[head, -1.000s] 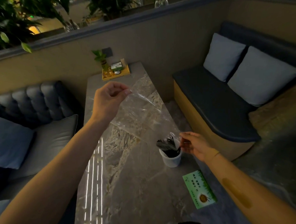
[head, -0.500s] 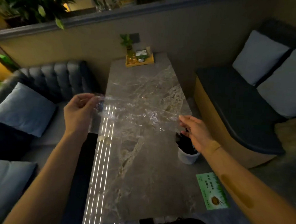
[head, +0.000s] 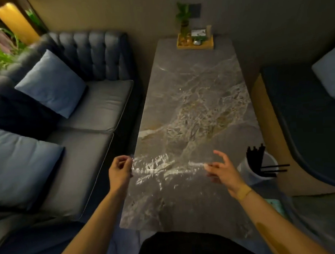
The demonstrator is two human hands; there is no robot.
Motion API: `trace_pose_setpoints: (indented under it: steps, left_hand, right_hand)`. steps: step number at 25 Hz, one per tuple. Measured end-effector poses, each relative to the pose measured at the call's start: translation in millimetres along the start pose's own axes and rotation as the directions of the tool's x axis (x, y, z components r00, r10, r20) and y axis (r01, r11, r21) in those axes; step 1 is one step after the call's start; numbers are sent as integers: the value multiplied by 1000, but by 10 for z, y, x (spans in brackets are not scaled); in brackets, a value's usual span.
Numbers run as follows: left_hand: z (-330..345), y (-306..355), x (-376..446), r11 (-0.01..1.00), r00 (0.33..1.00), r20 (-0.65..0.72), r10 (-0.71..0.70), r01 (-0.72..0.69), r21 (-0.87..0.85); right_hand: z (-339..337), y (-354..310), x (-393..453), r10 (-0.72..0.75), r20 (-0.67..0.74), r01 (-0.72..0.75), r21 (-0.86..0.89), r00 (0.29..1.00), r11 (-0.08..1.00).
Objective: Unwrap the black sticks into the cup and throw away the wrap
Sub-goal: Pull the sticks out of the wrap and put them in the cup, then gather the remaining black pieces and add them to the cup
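A sheet of clear plastic wrap is stretched between my two hands, low over the near part of the marble table. My left hand pinches its left edge. My right hand holds the right edge between thumb and forefinger, the other fingers spread. The black sticks stand in a white cup at the table's right edge, just right of my right hand. Some of the sticks lean out over the rim to the right.
A grey sofa with blue cushions runs along the left. A dark bench is on the right. A yellow tray with a small plant stands at the table's far end. A green card lies near my right forearm.
The view has tilted down and swung left. My two hands have come lower and nearer with the wrap stretched between them. My right hand has moved away from the cup.
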State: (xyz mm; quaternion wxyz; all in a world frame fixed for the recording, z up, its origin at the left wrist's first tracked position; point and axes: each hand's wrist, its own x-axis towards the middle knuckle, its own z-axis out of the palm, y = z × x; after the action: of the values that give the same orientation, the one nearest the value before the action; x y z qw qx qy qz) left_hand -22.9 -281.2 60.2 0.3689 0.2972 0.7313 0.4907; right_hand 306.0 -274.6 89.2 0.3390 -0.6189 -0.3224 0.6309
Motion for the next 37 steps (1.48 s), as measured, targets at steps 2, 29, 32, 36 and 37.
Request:
trace_pose_setpoints:
  steps: [2,29,32,36,37]
  left_hand:
    - [-55,-267,18,998,999,24,-46,44,51]
    - [-199,-698,171,634,840,509,188,-500,590]
    - [104,-479,50,485,679,697,232,-702,522]
    - [737,-222,-170,355,494,869,-39,-806,474]
    - [904,-175,-229,275,441,896,-59,-855,439]
  right_hand:
    - [100,239,67,37,-65,-40,-37,997,999]
    - [-66,1100,16,-247,-127,-23,-922,961,386]
    - [-377,1074,-117,-250,-48,24,-961,967,277]
    - [-898,1014,-288,-186,20,56,-979,982,194]
    - [-1046,992,-324,-179,26,56,-985,983,166]
